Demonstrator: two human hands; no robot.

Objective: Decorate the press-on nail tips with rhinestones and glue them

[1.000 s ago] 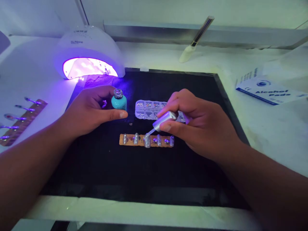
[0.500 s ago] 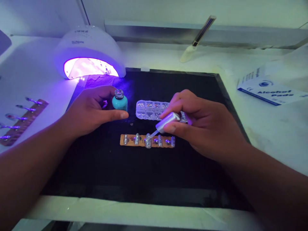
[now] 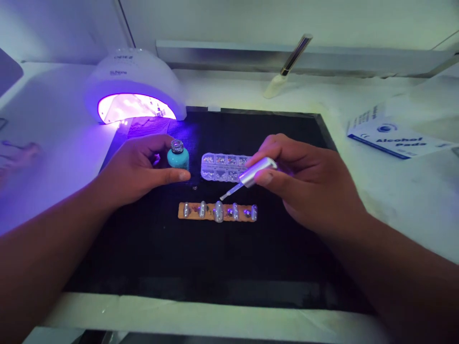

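My left hand (image 3: 139, 165) is closed around a small turquoise nail polish bottle (image 3: 178, 156), upright with its neck uncapped. My right hand (image 3: 297, 179) pinches the silver cap of the polish brush (image 3: 256, 173). The bristle tip points down to the left, just above and apart from a wooden strip (image 3: 209, 211). Several shiny silvery false nails stand in a row along the strip, the middle nail (image 3: 218, 211) being the largest. Behind the brush lies a clear compartment box (image 3: 220, 168) of tiny gems, its right end hidden by my right hand.
A lit white nail lamp (image 3: 139, 76) stands at the back left of the black mat (image 3: 201, 267). A brush with a dark handle (image 3: 296, 55) leans at the back. An alcohol pads box (image 3: 390, 134) lies to the right. At the far left is a blurred pinkish shape (image 3: 25, 157).
My right hand has lifted the brush off the middle nail. My left hand keeps hold of the bottle. At the far left, the second strip of nails has given way to a blurred shape.
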